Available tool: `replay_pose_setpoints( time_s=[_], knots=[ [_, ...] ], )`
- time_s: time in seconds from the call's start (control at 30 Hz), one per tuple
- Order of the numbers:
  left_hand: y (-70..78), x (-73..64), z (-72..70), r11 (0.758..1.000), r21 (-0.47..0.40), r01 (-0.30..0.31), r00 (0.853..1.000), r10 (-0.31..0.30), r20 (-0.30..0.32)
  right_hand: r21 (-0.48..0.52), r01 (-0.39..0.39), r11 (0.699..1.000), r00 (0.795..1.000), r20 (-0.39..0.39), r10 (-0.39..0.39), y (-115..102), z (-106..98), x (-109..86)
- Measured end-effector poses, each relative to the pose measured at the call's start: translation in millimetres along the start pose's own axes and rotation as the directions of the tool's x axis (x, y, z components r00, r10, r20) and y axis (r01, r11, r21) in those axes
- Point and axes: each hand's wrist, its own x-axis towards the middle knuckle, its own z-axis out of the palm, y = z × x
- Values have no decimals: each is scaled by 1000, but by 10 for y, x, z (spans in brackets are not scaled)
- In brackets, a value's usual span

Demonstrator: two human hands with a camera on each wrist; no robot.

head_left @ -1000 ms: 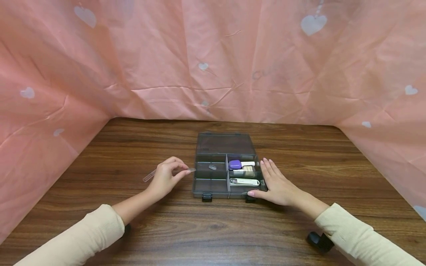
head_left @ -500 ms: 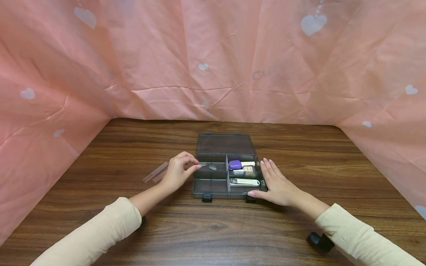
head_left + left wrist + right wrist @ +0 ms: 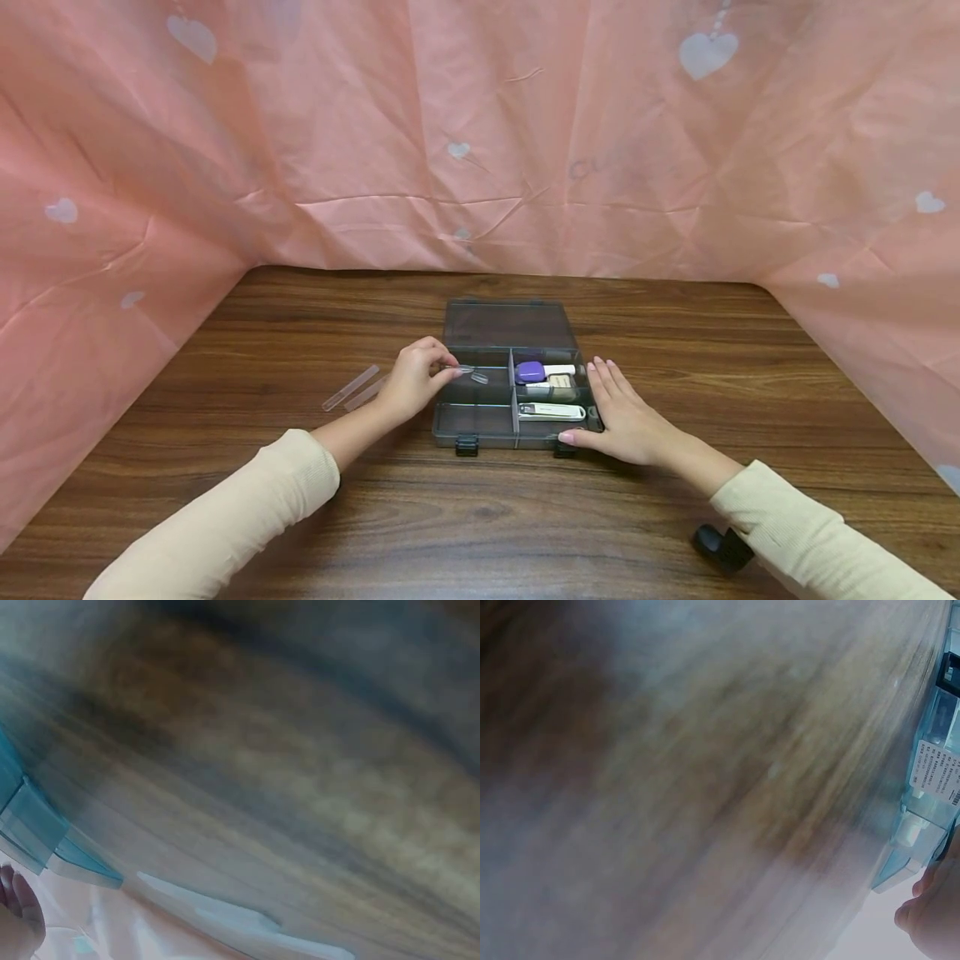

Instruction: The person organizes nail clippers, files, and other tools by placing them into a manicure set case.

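Observation:
In the head view my left hand (image 3: 422, 379) pinches a small clear nail tip (image 3: 466, 369) between thumb and fingers, over the left part of the smoky compartment box (image 3: 474, 437). A second clear nail tip (image 3: 479, 378) lies in that compartment just beyond my fingertips. My right hand (image 3: 628, 423) rests on the box's right side with fingers straight and the thumb at the front edge. Right-hand compartments hold a purple nail polish bottle (image 3: 529, 372), a beige-labelled bottle (image 3: 559, 382) and a nail clipper (image 3: 552, 412).
Two clear plastic strips (image 3: 350, 388) lie on the wooden table left of the box, one partly behind my left hand. The box lid (image 3: 506, 323) is folded back flat. A pink curtain (image 3: 510, 167) surrounds the table. A printed label (image 3: 936, 772) shows on the box's side.
My left hand has moved right from beside the box to over its left compartment, carrying the nail tip and uncovering a second strip on the table. The right hand stays put.

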Motion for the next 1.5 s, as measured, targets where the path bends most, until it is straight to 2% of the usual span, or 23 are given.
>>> replay_pose_setpoints(
  time_s=[0.2, 0.3, 0.53, 0.73, 0.8, 0.87, 1.17, 1.5],
  knots=[
    [-13, 83, 7, 999, 32, 15, 994, -18, 105, 3, 1, 1000, 1000, -7, -1, -2, 0, -5],
    [-18, 123, 13, 996, 84, 14, 986, -27, 163, 5, 0, 1000, 1000, -7, 0, -4, 2, -7],
    [-4, 215, -6, 986, 158, -61, 955, 12, 298, 6, -4, 1000, 1000, -4, 4, 0, -2, -9],
    [4, 253, -19, 980, 193, -47, 928, -29, 371, -3, -2, 1000, 1000, -4, 2, 2, -1, -14],
    [3, 252, -18, 980, 192, -46, 928, -30, 372, -4, -1, 1000, 1000, -4, 1, 2, -2, -17],
    [3, 245, -19, 982, 185, -48, 933, -22, 359, -3, -2, 1000, 1000, -4, 2, 3, -3, -20],
    [-5, 233, -106, 995, 92, -34, 977, 14, 212, -5, -5, 1000, 1000, -3, 5, 13, -11, -28],
    [-7, 130, -254, 1000, -10, 15, 994, -14, 108, -3, -5, 1000, 1000, -1, 5, 24, -13, -22]
  ],
)
